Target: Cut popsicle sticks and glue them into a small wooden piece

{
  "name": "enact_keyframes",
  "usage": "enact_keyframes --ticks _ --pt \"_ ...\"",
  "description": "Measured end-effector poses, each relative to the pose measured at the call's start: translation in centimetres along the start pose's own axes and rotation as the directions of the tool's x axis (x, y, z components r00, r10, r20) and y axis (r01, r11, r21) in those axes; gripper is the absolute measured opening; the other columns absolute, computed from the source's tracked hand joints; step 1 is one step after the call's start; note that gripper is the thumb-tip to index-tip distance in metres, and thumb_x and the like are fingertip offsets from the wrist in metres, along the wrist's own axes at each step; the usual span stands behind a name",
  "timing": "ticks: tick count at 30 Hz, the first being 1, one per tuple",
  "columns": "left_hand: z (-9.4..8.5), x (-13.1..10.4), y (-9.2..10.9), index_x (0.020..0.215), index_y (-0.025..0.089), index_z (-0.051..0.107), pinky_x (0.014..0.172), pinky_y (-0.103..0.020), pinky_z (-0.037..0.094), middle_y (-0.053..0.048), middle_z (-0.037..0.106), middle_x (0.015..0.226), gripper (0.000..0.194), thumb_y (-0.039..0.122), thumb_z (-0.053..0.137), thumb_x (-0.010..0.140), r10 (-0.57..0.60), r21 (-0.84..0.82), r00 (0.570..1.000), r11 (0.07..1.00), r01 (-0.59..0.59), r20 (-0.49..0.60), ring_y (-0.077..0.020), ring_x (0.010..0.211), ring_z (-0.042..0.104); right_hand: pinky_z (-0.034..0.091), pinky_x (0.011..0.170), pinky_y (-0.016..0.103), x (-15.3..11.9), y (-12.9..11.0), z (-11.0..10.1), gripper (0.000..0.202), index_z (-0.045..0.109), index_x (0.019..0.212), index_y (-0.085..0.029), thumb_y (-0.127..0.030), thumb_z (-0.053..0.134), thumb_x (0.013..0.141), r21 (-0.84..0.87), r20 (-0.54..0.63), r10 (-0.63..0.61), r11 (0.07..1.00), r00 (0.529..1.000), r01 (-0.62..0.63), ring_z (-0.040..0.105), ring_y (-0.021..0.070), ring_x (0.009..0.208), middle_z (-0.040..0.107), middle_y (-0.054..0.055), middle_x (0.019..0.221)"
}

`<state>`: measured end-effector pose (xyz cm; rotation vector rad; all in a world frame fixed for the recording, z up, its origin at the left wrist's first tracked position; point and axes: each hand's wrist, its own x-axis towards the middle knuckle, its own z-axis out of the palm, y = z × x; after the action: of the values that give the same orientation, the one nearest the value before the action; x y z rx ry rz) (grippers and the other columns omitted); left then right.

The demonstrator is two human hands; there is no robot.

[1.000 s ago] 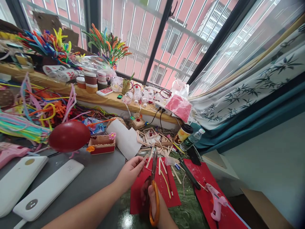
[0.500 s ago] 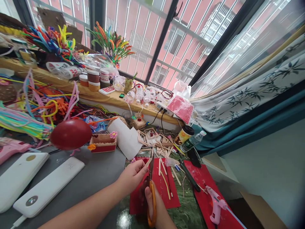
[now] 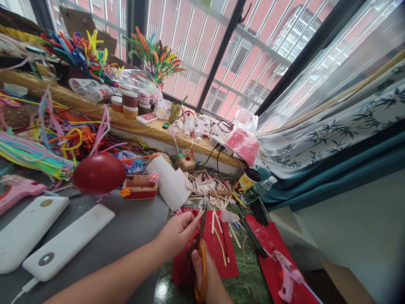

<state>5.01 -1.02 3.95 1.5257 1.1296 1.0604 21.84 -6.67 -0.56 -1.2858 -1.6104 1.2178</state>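
The left hand (image 3: 179, 233) is pinching a thin wood stick (image 3: 199, 215) that is poking out ahead of it. Beside it, the right hand (image 3: 212, 275) is gripping orange-handled scissors (image 3: 202, 250). The stick is looking light, stiff and snappy, so pinching one end is seeming best.

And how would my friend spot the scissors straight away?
Start at the big window and look down to the red sheet at the lower middle. Over it, the right hand holds the scissors. Their orange handles and metal blades set them apart from the pale wooden sticks nearby.
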Motion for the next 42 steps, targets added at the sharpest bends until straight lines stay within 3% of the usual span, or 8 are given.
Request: enact_keyframes --ticks 10,24,28,33,38,42 --pt "-0.5 -0.2 0.7 0.075 0.02 0.05 0.061 -0.026 0.032 0.003 0.049 0.067 0.036 0.046 0.046 0.099 0.002 0.032 1.0 0.999 -0.002 -0.007 -0.0143 0.065 0.045 0.054 0.093 0.039 0.3 0.4 0.1 0.051 0.059 0.13 -0.022 -0.062 0.049 0.099 0.018 0.056 -0.055 0.998 0.997 0.054 0.067 0.0268 0.103 0.07 0.011 0.11" --pt "-0.4 0.0 0.2 0.074 0.02 0.046 0.062 -0.026 0.032 0.003 0.05 0.069 0.036 0.045 0.046 0.099 -0.01 0.016 1.0 1.0 0.01 -0.028 -0.0144 0.068 0.047 0.052 0.097 0.038 0.0 -0.2 0.1 0.052 0.058 0.131 -0.021 -0.061 0.05 0.099 -0.026 0.031 -0.048 0.998 0.998 0.049 0.066 0.0259 0.107 0.069 0.011 0.114" --pt "-0.6 0.1 0.4 0.073 0.02 0.049 0.063 -0.025 0.033 0.003 0.051 0.068 0.035 0.043 0.046 0.099 0.002 0.006 0.999 1.0 -0.002 -0.037 -0.0145 0.068 0.046 0.053 0.098 0.039 0.1 -0.2 0.3 0.055 0.061 0.128 -0.021 -0.064 0.053 0.096 -0.034 -0.054 -0.019 0.999 0.998 0.018 0.067 0.0269 0.107 0.071 0.011 0.113" --pt "-0.7 0.1 0.5 0.074 0.019 0.052 0.064 -0.026 0.034 0.003 0.052 0.069 0.034 0.042 0.047 0.099 0.007 0.004 0.999 1.0 -0.006 -0.031 -0.0146 0.068 0.047 0.059 0.081 0.037 0.4 -0.1 0.9 0.059 0.069 0.111 -0.021 -0.073 0.05 0.092 0.008 -0.183 0.071 0.997 0.981 -0.071 0.07 0.0285 0.094 0.073 0.009 0.095" --pt "-0.5 0.1 0.5 0.076 0.019 0.053 0.065 -0.025 0.034 0.003 0.052 0.07 0.034 0.043 0.047 0.099 0.016 -0.028 1.0 0.999 -0.016 -0.022 -0.0144 0.069 0.047 0.054 0.1 0.042 0.3 0.5 1.3 0.065 0.07 0.113 -0.02 -0.078 0.056 0.085 0.037 -0.263 0.106 0.994 0.959 -0.1 0.065 0.0327 0.114 0.072 0.013 0.114" --pt "-0.5 0.1 0.5 0.076 0.019 0.052 0.066 -0.026 0.034 0.003 0.051 0.07 0.035 0.044 0.047 0.099 0.009 -0.04 1.0 0.999 -0.01 -0.014 -0.0144 0.069 0.047 0.048 0.109 0.045 0.0 1.0 1.2 0.061 0.067 0.121 -0.019 -0.071 0.057 0.09 0.024 -0.247 0.129 0.992 0.96 -0.127 0.061 0.0325 0.124 0.069 0.015 0.126"
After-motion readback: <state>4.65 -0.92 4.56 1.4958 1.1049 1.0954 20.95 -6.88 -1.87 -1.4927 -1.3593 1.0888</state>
